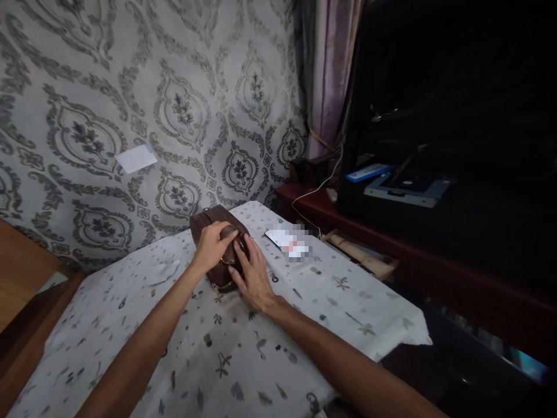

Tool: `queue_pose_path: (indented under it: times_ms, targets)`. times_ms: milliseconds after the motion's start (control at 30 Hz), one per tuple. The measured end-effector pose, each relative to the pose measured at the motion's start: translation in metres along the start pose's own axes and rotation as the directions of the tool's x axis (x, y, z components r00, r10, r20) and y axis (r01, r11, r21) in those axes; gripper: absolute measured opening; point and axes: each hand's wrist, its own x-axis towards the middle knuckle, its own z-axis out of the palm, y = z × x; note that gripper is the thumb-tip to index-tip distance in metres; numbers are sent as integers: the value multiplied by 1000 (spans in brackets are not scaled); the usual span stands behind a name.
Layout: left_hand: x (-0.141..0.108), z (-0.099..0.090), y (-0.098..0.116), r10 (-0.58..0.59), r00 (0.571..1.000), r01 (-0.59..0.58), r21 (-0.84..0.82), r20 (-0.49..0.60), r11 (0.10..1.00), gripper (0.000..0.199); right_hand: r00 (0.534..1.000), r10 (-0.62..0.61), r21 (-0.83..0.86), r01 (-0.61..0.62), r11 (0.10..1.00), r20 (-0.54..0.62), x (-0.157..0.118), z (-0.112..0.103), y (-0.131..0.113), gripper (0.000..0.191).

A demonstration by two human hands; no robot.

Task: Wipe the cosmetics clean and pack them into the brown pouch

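A dark brown bag (pixel 202 225) with gold-coloured metal fittings lies on the table, near the patterned wall. My left hand (pixel 212 247) is on its top, with fingers closed on a brown strap or flap of the bag. My right hand (pixel 255 276) rests against the bag's right side, its fingers spread apart over the brown surface. Both hands touch the bag and hide part of it. Just right of my right hand lies a phone (pixel 287 242) with a lit, blurred screen.
The table (pixel 183 360) has a white printed cloth. At the right, a dark red cabinet (pixel 311 203) bears a large black screen (pixel 456 116), with a white cable (pixel 319 188) trailing down. A white paper (pixel 136 158) is on the wall.
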Motion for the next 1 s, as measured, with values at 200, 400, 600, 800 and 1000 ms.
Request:
queue_pose_path:
  times_ms: [200, 400, 600, 800, 1000]
  targets:
    - [-1, 1, -10, -106, 994, 98, -199, -31, 975, 26, 964, 204, 224, -164, 961, -169, 6, -9, -6, 37]
    - [1, 4, -14, -128, 991, 117, -248, -29, 962, 27, 851, 506, 401, -418, 815, -142, 6, 5, 13, 43]
    - [0, 4, -12, -105, 994, 96, -224, -28, 970, 27, 851, 485, 345, -401, 848, -202, 7, 16, 18, 40]
    - [-2, 4, -9, -76, 997, 71, -170, -19, 983, 26, 860, 473, 310, -404, 860, -190, 8, 16, 16, 37]
    - [-10, 7, -5, 2, 1000, -4, -95, -16, 995, 21, 859, 471, 336, -392, 857, -201, 8, 16, 17, 37]
